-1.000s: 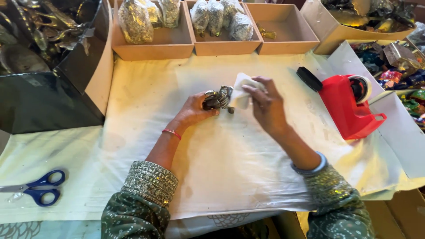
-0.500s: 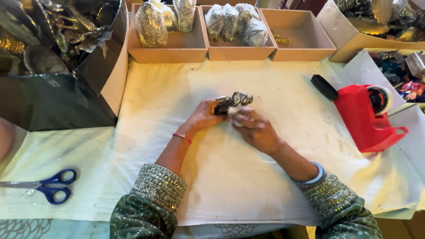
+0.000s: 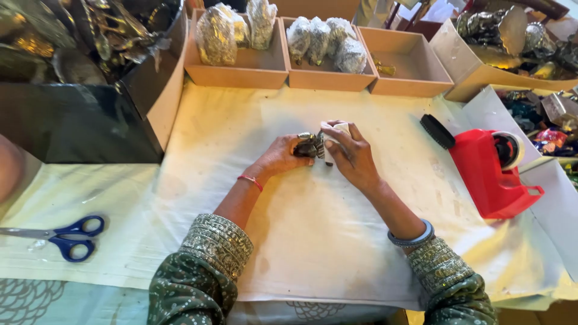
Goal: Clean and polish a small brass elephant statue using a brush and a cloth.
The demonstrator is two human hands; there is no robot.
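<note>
Lying at the 8 o'clock edge of the view, the blue-handled scissors (image 3: pixel 60 236) rest on the pale table cover (image 3: pixel 313 241), well apart from both hands. At 10 o'clock a black bin (image 3: pixel 78 114) holds metallic pieces. Along 12 o'clock stand three shallow cardboard trays (image 3: pixel 236 71); the left and middle trays hold wrapped bundles (image 3: pixel 319 39).

At centre, the left hand (image 3: pixel 283 155) grasps a small dark metal figurine (image 3: pixel 308 146) with fingertips closed around it; a red bracelet sits at that wrist. The figurine is just above the table cover, between the two hands. The right hand (image 3: pixel 352 155) touches the figurine from the 3 o'clock side, fingers curled over a piece of white wrapping (image 3: pixel 332 139) pressed against it.

At 3 o'clock a red tape dispenser (image 3: pixel 490 174) stands on the cover, near the right hand but apart from it. At 2 o'clock an open box (image 3: pixel 481 75) holds further metallic items.
</note>
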